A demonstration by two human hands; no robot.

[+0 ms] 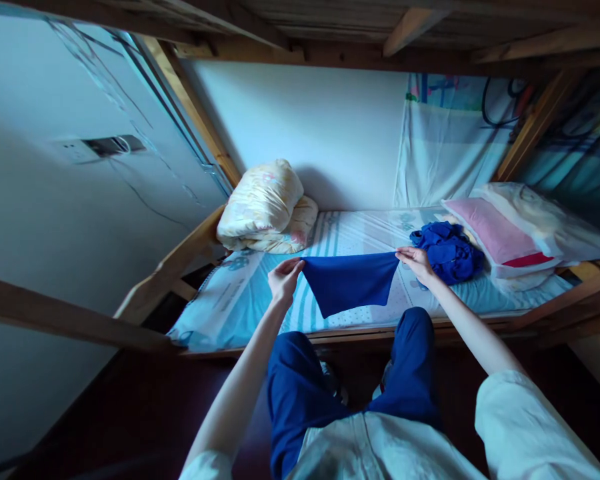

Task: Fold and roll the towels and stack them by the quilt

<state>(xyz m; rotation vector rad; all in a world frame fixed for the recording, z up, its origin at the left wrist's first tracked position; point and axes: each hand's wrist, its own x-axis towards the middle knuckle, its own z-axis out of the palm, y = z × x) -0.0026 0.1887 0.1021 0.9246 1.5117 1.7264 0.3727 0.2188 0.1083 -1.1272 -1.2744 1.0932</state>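
Observation:
A blue cloth (350, 281) is stretched between my two hands above the striped mattress (240, 293) of a lower bunk. My left hand (283, 279) pinches its left corner and my right hand (416, 261) pinches its right corner. The cloth's top edge is taut and its lower part hangs down to a point. Just right of my right hand lies a crumpled heap of blue clothing (450, 251) on the mattress.
A folded cream quilt (266, 208) sits at the bed's far left, and a pink and white pillow stack (505, 233) at the right. Wooden bunk rails (170, 270) frame the bed, with the upper bunk's slats overhead. My blue-trousered knees (300, 387) are below the bed edge.

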